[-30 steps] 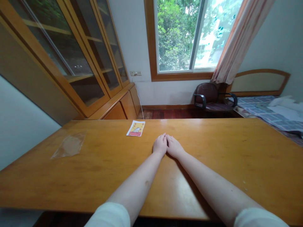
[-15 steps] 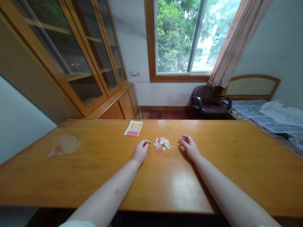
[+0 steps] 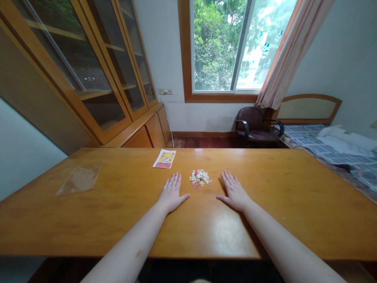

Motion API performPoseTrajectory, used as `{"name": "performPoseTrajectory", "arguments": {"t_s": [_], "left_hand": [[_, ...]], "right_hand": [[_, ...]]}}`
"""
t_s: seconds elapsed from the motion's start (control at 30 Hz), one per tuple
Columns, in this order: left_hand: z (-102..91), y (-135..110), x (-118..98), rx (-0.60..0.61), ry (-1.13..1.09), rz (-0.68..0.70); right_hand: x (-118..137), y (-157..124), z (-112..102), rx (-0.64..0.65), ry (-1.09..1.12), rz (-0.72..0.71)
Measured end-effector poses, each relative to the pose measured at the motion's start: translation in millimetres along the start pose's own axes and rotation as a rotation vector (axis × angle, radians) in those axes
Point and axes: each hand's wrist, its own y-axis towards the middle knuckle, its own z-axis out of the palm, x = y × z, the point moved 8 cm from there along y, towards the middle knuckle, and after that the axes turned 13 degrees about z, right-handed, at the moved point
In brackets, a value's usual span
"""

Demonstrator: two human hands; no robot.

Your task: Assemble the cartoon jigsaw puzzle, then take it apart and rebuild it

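A small heap of jigsaw puzzle pieces [image 3: 200, 177], mostly pale with some pink and yellow, lies on the wooden table [image 3: 118, 220] in the head view. Left of the heap, my left hand [image 3: 171, 194] rests palm down with fingers spread and holds nothing. On the other side my right hand [image 3: 235, 192] lies flat in the same way, also holding nothing. Neither hand touches the pieces. Beyond my left hand is a picture card [image 3: 164, 158] with a spotted dog on yellow and pink.
A clear plastic bag [image 3: 80, 179] lies flat on the table's left part. Past the far edge stand a glass-doored cabinet [image 3: 129, 114], a dark armchair [image 3: 250, 124] and a bed [image 3: 326, 139] at the right.
Both hands have turned palm down and flattened onto the table with fingers spread; before, their fingers were curled beside the heap. The pieces and card stay where they were.
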Motion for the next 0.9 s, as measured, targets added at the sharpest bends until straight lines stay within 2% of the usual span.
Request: {"name": "performPoseTrajectory", "arguments": {"t_s": [0.2, 0.7, 0.83, 0.9], "left_hand": [[0.9, 2.5, -2.2, 0.085, 0.004, -0.003], [-1.8, 0.0, -4.0, 0.048, -0.028, -0.004], [-11.7, -3.3, -12.1, -0.025, 0.02, 0.005], [-19.8, -5.4, -30.3, -0.106, 0.068, 0.078]], "right_hand": [[3.7, 4.3, 7.5, 0.13, -0.028, -0.014], [2.6, 3.5, 9.2, 0.118, -0.025, -0.018], [3.6, 2.4, 3.7, 0.107, 0.009, -0.006], [3.4, 1.9, 0.1, 0.093, 0.054, -0.006]]}}
